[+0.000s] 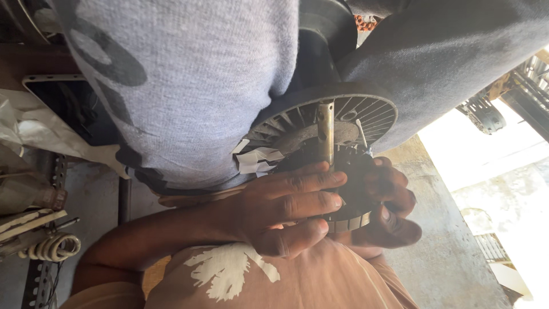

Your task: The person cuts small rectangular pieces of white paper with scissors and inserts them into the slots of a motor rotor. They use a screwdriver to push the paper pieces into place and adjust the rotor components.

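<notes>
My left hand (pixel 286 206) reaches in from the lower left, fingers spread over a dark round motor part (pixel 349 189) with a banded metal ring at its lower rim. On the far side, my right hand (pixel 392 206) curls around the same part. A steel shaft (pixel 325 131) rises from its middle towards a round ribbed metal housing (pixel 366 109) just above. White paper strips (pixel 257 160) stick out beside the housing. Grey cloth (pixel 171 86) fills the top of the view, and a brown garment with a white leaf print (pixel 229 269) lies at the bottom.
At the left edge lie a coil of pale wire (pixel 54 247), a perforated metal strip (pixel 43 280), crumpled plastic (pixel 28 131) and a dark tray (pixel 68 103). A concrete surface (pixel 446 246) runs down the right. Another ribbed metal part (pixel 486 117) sits at the upper right.
</notes>
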